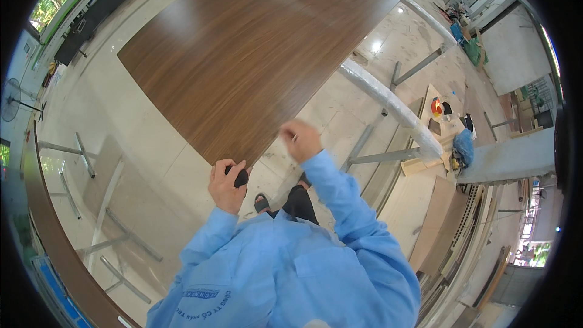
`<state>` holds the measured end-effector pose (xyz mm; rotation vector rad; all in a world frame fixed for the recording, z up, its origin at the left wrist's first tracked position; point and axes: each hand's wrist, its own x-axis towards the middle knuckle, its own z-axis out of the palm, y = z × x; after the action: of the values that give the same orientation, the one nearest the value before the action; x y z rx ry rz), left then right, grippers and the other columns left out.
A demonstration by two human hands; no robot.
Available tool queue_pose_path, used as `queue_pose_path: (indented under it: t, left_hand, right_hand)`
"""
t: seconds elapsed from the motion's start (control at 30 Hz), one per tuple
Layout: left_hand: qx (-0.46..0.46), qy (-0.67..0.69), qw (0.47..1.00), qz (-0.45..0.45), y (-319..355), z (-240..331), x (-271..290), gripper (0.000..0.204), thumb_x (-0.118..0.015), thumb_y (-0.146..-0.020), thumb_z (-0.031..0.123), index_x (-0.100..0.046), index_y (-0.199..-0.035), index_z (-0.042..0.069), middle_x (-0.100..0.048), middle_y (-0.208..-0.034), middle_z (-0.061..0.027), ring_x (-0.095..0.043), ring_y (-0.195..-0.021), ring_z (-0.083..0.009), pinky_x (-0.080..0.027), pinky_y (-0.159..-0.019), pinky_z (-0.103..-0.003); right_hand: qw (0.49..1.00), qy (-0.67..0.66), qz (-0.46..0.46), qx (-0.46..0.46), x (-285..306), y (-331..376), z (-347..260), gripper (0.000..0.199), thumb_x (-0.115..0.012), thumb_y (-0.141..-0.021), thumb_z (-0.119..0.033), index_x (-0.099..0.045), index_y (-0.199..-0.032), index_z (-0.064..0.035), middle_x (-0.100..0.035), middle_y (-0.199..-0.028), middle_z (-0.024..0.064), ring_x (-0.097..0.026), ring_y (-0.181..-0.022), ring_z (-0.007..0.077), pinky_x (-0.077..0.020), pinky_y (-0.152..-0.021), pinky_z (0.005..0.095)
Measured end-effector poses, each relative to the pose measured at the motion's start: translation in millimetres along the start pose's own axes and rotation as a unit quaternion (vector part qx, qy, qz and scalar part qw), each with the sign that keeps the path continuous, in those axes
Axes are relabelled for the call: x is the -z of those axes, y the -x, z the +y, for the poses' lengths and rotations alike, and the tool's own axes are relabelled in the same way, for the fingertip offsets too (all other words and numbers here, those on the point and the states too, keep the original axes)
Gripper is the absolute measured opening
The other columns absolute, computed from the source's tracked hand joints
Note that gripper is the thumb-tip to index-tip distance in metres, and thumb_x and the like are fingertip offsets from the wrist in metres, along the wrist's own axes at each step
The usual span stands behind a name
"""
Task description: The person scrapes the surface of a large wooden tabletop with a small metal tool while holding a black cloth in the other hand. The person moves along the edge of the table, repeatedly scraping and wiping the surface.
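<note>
A large brown wood-grain panel (pixel 261 42) stretches away in front of me, its near corner pointing at my body. At that corner is my left hand (pixel 227 187), its fingers closed round a small black rounded object (pixel 242 178) whose kind I cannot make out. My right hand (pixel 302 141) is beside the panel's right edge, slightly farther from me. Its fingers are curled in and smeared by motion; a small pale spot shows among them, too blurred to name.
Wrapped white support bars (pixel 395 106) on metal legs stand to the right. Beyond them, a board (pixel 450 123) carries a red-orange tape roll (pixel 436 107) and a blue bag (pixel 463 147). Another brown panel (pixel 67 255) curves along the left. Stacked boards (pixel 437 218) lie at right.
</note>
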<state>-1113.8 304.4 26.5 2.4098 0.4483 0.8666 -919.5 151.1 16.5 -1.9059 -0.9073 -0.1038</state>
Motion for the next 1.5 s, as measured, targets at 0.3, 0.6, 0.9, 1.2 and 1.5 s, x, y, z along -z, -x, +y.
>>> queue_pose_path:
  t: [0.3, 0.6, 0.9, 1.2, 1.5]
  left_hand:
    - [0.009, -0.003, 1.0, -0.013, -1, -2, 2, 0.035, -0.089, -0.072, 0.012, -0.077, -0.105, 0.013, -0.06, -0.1, -0.0054, -0.062, -0.092, -0.0283, -0.052, -0.076, -0.04]
    - [0.018, 0.029, 0.997, -0.064, -2, -9, 10, 0.045, -0.09, -0.073, 0.017, -0.073, -0.114, 0.012, -0.059, -0.104, -0.0087, -0.062, -0.096, -0.0308, -0.053, -0.08, -0.041]
    - [0.016, -0.006, 0.996, -0.088, -3, -6, 10, 0.048, -0.088, -0.074, 0.015, -0.071, -0.119, 0.012, -0.057, -0.111, -0.0106, -0.06, -0.102, -0.0328, -0.052, -0.086, -0.043]
    - [-0.061, -0.082, 0.981, -0.162, -23, 8, 21, 0.054, -0.071, -0.077, 0.0, -0.068, -0.13, 0.011, -0.059, -0.118, -0.009, -0.059, -0.104, -0.0347, -0.05, -0.087, -0.044]
    - [-0.227, -0.223, 0.901, -0.296, -80, 39, -69, 0.075, -0.051, -0.086, -0.007, -0.027, -0.157, -0.008, -0.022, -0.168, -0.0244, -0.02, -0.157, -0.0423, -0.021, -0.126, -0.057]
  right_hand:
    - [0.981, 0.124, 0.083, -0.12, 33, -29, 46, 0.004, -0.073, -0.083, -0.005, -0.071, -0.087, -0.0044, -0.069, -0.082, 0.0151, -0.069, -0.076, 0.032, -0.0531, -0.066, 0.0399]
    - [0.989, -0.075, 0.126, 0.007, -45, 37, 4, 0.013, -0.072, -0.083, 0.004, -0.068, -0.091, -0.0057, -0.067, -0.085, 0.0106, -0.067, -0.075, 0.0244, -0.0538, -0.061, 0.0333]
    - [0.986, -0.129, 0.102, 0.02, -45, 40, 14, 0.017, -0.069, -0.085, 0.008, -0.068, -0.093, -0.0074, -0.068, -0.087, 0.0095, -0.069, -0.078, 0.024, -0.0543, -0.063, 0.0328]
    - [0.895, -0.066, 0.382, -0.221, 15, 2, 122, 0.008, -0.074, -0.089, -0.008, -0.07, -0.094, -0.0033, -0.073, -0.083, 0.0091, -0.069, -0.077, 0.0185, -0.0545, -0.07, 0.0333]
    - [0.872, -0.056, 0.286, -0.392, 64, 158, 95, 0.01, -0.076, -0.089, -0.008, -0.07, -0.097, -0.0026, -0.072, -0.086, 0.0065, -0.068, -0.074, 0.0146, -0.0608, -0.064, 0.0305]
